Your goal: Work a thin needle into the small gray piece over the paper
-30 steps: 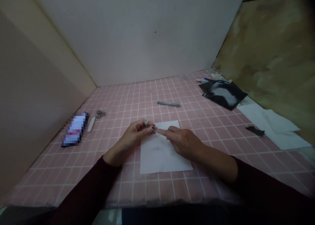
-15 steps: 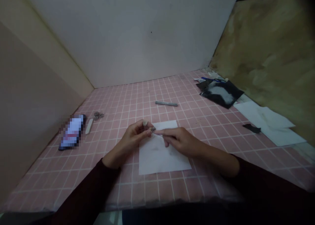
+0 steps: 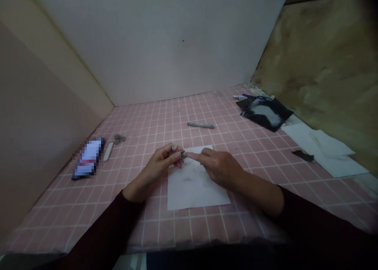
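Your left hand [image 3: 161,162] has a narrow grip: thumb and fingers pinch a small grey piece [image 3: 183,155] at their tips, between 2 and 3 o'clock from the palm, above a white sheet [image 3: 196,195] on the pink checked worktop [image 3: 156,226]. Your right hand [image 3: 222,166] is at 3 o'clock of the piece, forefinger stretched right up to it; whether its curled fingers hold anything, I cannot tell. From the sheet's centre, a grey stick [image 3: 201,125] lies at 12 o'clock, a phone [image 3: 88,157] at 9.
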Motion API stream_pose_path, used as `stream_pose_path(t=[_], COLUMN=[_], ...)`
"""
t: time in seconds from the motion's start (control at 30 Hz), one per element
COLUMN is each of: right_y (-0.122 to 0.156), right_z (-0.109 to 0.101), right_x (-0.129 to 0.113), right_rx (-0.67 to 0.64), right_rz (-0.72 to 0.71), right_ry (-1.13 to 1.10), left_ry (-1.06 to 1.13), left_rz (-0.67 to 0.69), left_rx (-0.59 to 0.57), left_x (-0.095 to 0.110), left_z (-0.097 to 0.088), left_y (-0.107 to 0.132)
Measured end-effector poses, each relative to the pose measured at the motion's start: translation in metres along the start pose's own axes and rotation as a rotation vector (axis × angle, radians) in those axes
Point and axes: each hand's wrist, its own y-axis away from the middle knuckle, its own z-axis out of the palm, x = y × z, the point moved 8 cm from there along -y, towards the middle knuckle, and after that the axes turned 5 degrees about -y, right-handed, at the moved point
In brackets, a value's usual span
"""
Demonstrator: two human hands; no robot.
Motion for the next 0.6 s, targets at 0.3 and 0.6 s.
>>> stream_pose_path(t=[0.3,0.6], right_y=[-0.004,-0.004], right_z=[0.025,0.029], right_x=[0.021,0.02], right_rx=[-0.233,-0.231], right_rz=[0.373,0.423], right_ry=[-1.085,-1.096], left_ry=[-0.052,-0.041], left_rz=[0.086,0.055], left_rx=[0.021,-0.074], left_x=[0.003,-0.001], left_z=[-0.003,-0.002], left_y=[-0.001,-0.003])
